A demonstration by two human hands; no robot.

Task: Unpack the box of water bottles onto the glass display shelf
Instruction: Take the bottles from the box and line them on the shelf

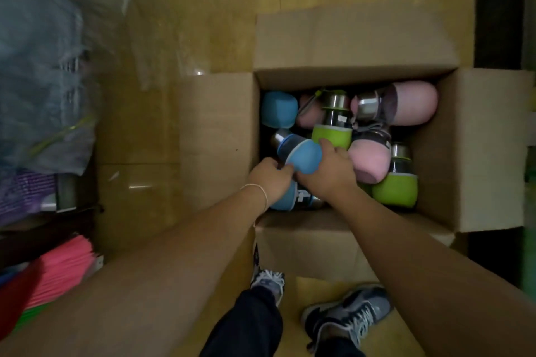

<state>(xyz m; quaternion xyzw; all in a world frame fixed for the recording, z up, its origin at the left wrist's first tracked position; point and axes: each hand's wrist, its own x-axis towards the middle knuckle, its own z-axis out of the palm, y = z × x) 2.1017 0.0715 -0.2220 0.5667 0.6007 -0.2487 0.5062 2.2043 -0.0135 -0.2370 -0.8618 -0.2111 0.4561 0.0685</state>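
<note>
Head view: my left hand and right hand both clasp the topmost blue bottle, probably to free it from the jumble in the box.

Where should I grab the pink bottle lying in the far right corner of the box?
Probably around the middle of the pink soft-sleeved bottle, coming down from above. It lies on its side on top of the others, its sleeve uncovered and its steel cap pointing left.
</note>
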